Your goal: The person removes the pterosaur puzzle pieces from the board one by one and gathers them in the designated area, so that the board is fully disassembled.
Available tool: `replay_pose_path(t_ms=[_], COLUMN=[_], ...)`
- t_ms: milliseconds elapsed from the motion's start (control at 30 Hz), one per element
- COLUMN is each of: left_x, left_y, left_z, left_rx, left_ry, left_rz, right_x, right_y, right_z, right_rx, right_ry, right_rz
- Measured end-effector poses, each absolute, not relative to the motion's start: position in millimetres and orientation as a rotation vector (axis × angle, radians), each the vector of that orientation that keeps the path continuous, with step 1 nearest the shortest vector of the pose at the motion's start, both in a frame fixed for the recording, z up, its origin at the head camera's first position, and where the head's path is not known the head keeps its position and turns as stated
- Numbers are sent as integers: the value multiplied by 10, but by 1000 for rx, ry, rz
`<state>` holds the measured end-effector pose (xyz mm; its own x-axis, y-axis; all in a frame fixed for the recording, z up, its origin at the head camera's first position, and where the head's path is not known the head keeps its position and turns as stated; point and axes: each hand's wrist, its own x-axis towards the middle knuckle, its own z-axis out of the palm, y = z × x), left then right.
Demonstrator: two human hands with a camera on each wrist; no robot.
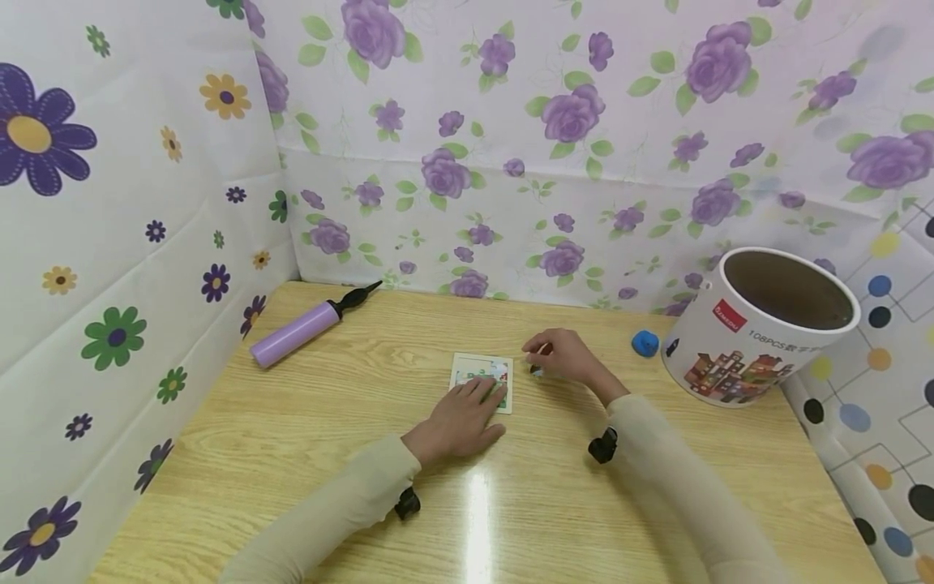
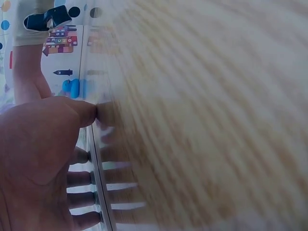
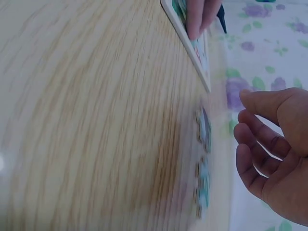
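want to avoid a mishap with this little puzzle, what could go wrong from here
The loose pieces lie close together beside the puzzle board, so the right hand might nudge one or pick up the wrong one. The left hand lies across part of the board, so a piece could be hard to line up there. A sideways push from that hand might also slide the board on the table.

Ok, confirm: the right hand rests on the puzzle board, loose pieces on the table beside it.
Wrong hand: the head view shows the left hand resting on the puzzle board. The loose pieces do lie on the table beside it.
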<state>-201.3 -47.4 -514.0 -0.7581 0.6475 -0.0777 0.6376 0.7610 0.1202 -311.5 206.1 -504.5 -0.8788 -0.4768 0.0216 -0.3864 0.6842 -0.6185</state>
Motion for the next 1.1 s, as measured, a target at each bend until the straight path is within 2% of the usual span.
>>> replay_pose_path(t_ms=[433, 1100], left_x=[-1987, -1981], left_y=[-509, -556], left_z=[-5185, -5202], left_rx=[1020, 1065], left_ry=[2811, 2812], left_rz=[167, 126], right_x=[-3138, -3172], right_y=[1694, 1526], right_z=[-5094, -5157], right_rx=[-781, -1055], right_ry=[2706, 2659], right_rz=[-919, -759])
